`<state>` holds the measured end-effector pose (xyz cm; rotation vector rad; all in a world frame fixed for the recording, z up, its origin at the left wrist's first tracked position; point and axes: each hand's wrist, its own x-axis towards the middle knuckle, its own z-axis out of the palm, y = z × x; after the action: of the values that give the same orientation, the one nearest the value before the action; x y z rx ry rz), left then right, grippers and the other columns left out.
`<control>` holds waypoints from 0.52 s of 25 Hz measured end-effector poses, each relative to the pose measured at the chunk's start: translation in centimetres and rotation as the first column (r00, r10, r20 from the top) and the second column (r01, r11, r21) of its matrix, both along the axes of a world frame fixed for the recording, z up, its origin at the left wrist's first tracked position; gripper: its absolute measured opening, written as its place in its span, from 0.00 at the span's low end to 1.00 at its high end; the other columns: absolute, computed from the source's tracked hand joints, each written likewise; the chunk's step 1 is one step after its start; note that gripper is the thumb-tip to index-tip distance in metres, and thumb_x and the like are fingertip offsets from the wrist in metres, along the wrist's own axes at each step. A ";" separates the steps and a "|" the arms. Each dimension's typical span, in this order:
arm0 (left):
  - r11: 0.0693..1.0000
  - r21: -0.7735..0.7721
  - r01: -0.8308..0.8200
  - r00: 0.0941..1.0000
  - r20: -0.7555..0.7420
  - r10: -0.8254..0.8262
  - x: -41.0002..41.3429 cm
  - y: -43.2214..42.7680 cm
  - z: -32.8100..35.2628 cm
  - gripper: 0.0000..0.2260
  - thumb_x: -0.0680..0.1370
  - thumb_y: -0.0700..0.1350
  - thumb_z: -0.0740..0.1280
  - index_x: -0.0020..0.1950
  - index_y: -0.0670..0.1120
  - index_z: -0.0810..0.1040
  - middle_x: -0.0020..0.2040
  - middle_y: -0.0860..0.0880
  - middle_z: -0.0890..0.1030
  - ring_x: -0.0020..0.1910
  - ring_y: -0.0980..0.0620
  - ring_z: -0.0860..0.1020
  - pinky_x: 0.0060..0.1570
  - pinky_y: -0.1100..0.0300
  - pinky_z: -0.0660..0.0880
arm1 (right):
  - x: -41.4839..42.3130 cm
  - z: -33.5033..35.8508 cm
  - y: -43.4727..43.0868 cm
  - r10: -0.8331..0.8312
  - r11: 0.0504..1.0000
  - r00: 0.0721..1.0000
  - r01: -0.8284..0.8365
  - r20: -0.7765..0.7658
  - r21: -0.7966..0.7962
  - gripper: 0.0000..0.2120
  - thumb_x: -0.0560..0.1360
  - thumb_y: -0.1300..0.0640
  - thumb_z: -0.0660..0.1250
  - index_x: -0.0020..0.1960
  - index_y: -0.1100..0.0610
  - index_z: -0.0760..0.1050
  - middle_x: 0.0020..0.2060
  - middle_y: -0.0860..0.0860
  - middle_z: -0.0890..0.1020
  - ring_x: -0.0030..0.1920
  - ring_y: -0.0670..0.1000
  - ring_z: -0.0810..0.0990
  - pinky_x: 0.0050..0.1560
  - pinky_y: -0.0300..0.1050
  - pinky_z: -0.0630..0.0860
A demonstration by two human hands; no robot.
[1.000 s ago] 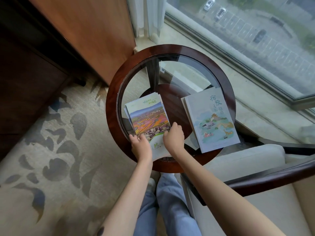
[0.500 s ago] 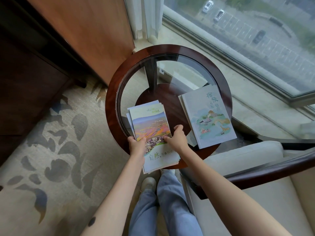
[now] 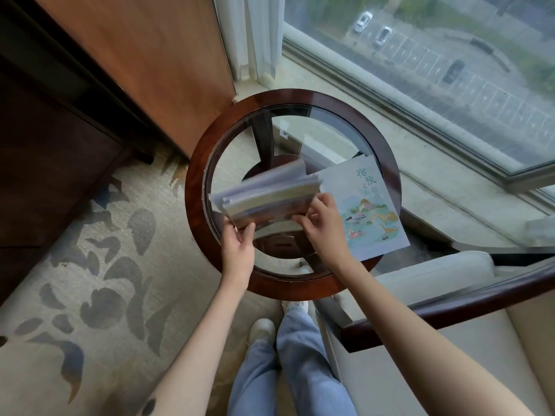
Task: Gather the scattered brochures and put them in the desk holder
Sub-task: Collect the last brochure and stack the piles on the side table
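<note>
Holding a stack (image 3: 264, 196) of brochures above the round table (image 3: 387, 163) with both hands — it's blurred, so I can't read anything on those covers. The only writing I can make out is on the booklet (image 3: 366, 205) lying flat on the right side of the table: big green Chinese characters, 宿豫 up top, then smaller ones below that look like 文旅指南. Under that there's a drawing of a pavilion, a white train, a bridge and some water.

Around me: the table has a dark wood rim and a glass top, and I can see its legs and lower shelf through the glass. Beyond it is a window (image 3: 450, 70) looking down on a car park, with a white curtain (image 3: 255, 37) in the corner. A wood panel (image 3: 144, 61) stands at upper left, a patterned carpet (image 3: 90, 280) runs under everything, and a cream armchair (image 3: 450, 340) with a dark wood arm sits just to my right. My jeans and white shoes show at the bottom.

The stack is tilted, pages fanned a bit at the top. My left hand (image 3: 238, 250) pinches its lower left corner, fingers closed on the edge. My right hand (image 3: 322, 223) grips the lower right edge, thumb on top — and that hand overlaps the booklet's left side. The stack's right end sits just beside the booklet; can't tell if they touch.
</note>
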<state>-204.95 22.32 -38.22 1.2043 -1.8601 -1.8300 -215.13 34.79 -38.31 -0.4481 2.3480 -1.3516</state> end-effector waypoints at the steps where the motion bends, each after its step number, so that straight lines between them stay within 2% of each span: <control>1: 1.000 -0.025 0.016 1.000 0.004 -0.016 -0.2 0.4 0.3 0.12 0.78 0.35 0.61 0.60 0.44 0.70 0.58 0.44 0.76 0.58 0.56 0.74 0.56 0.71 0.69 | 0.3 0.2 0.2 -0.020 1.000 0.999 0.019 -0.046 -0.018 0.07 0.73 0.63 0.67 0.49 0.53 0.76 0.47 0.46 0.72 0.46 0.49 0.76 0.48 0.44 0.76; 3: 0.997 -0.046 0.065 0.997 -0.027 -0.066 -0.6 0.7 0.6 0.16 0.78 0.36 0.61 0.62 0.52 0.67 0.62 0.50 0.72 0.64 0.55 0.69 0.62 0.71 0.64 | 0.8 0.1 0.6 0.002 1.000 0.990 0.002 -0.140 0.029 0.08 0.75 0.64 0.65 0.54 0.58 0.76 0.51 0.52 0.76 0.51 0.53 0.77 0.53 0.51 0.76; 4: 0.995 -0.057 0.087 0.995 -0.046 -0.089 -0.8 0.7 0.7 0.18 0.78 0.36 0.61 0.61 0.56 0.65 0.62 0.55 0.71 0.65 0.58 0.67 0.63 0.73 0.62 | 1.0 -0.1 0.8 0.032 0.996 0.982 -0.016 -0.186 0.089 0.11 0.75 0.63 0.64 0.57 0.59 0.76 0.54 0.53 0.78 0.53 0.53 0.76 0.55 0.51 0.74; 6: 0.990 -0.102 0.096 0.992 -0.070 -0.103 -0.9 0.5 0.7 0.21 0.77 0.35 0.63 0.62 0.56 0.64 0.61 0.59 0.70 0.64 0.62 0.68 0.64 0.75 0.62 | 1.2 -0.3 0.8 0.099 0.970 0.964 -0.038 -0.248 0.240 0.16 0.76 0.59 0.64 0.64 0.56 0.72 0.59 0.52 0.78 0.57 0.51 0.74 0.57 0.45 0.68; 8: 0.993 -0.087 0.075 0.990 -0.109 -0.085 -0.6 0.5 0.4 0.24 0.76 0.35 0.64 0.63 0.59 0.63 0.62 0.56 0.70 0.64 0.62 0.69 0.67 0.67 0.64 | 1.3 -0.3 0.7 0.128 0.942 0.955 -0.032 -0.268 0.335 0.19 0.77 0.56 0.63 0.67 0.55 0.69 0.63 0.50 0.76 0.60 0.51 0.73 0.57 0.41 0.62; 10: 0.994 -0.079 0.073 0.990 -0.118 -0.082 -0.4 0.7 0.4 0.25 0.76 0.35 0.64 0.62 0.61 0.63 0.64 0.51 0.70 0.66 0.57 0.69 0.68 0.62 0.65 | 1.4 -0.5 0.7 0.135 0.939 0.964 -0.050 -0.231 0.340 0.21 0.77 0.57 0.62 0.70 0.55 0.66 0.63 0.51 0.76 0.62 0.51 0.72 0.59 0.41 0.61; 11: 0.992 -0.088 0.091 0.990 -0.097 -0.099 -0.5 0.8 0.4 0.23 0.77 0.35 0.64 0.62 0.59 0.63 0.64 0.49 0.70 0.66 0.56 0.69 0.67 0.63 0.64 | 1.3 -0.6 0.8 0.140 0.940 0.971 -0.070 -0.193 0.334 0.22 0.77 0.58 0.62 0.71 0.55 0.65 0.63 0.52 0.75 0.63 0.52 0.71 0.61 0.43 0.62; 13: 0.984 -0.109 0.139 0.990 -0.010 -0.141 -0.8 0.4 0.3 0.19 0.78 0.35 0.62 0.64 0.52 0.65 0.62 0.51 0.69 0.63 0.60 0.68 0.63 0.72 0.63 | 1.1 -0.8 0.7 0.162 0.937 0.980 -0.114 -0.120 0.331 0.19 0.78 0.61 0.60 0.69 0.58 0.66 0.61 0.55 0.76 0.62 0.55 0.72 0.63 0.47 0.66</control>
<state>-205.74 22.75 -37.95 1.0423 -2.0525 -1.7763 -214.01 35.52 -39.10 -0.6147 2.5400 -0.8739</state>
